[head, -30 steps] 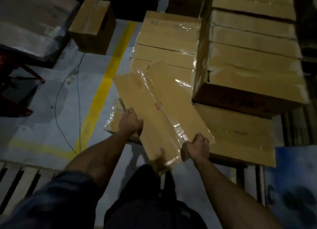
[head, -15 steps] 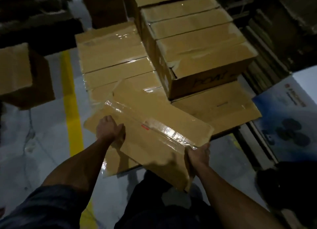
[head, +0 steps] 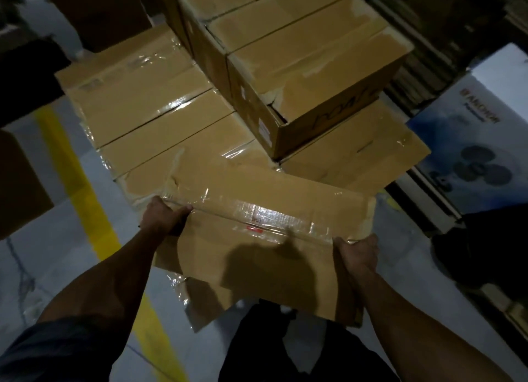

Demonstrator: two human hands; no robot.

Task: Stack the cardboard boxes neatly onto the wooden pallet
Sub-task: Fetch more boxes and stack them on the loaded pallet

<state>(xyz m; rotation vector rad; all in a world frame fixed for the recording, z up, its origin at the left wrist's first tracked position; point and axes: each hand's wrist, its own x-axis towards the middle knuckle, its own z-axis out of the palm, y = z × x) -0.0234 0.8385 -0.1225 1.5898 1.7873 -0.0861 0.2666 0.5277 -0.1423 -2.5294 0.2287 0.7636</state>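
Cardboard box [head: 257, 233] held tilted at near edge of stacked boxes [head: 160, 118]. Left hand [head: 164, 218] and right hand [head: 357, 253] fingers clenched on its 2 ends. Step: placement. Next move likely calls for levelling and squaring alongside stack.

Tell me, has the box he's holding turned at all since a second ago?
Yes. The held box has swung round: its long side, earlier angled across the stacked boxes, now runs nearly parallel to their near edge, gripped by left hand and right hand.
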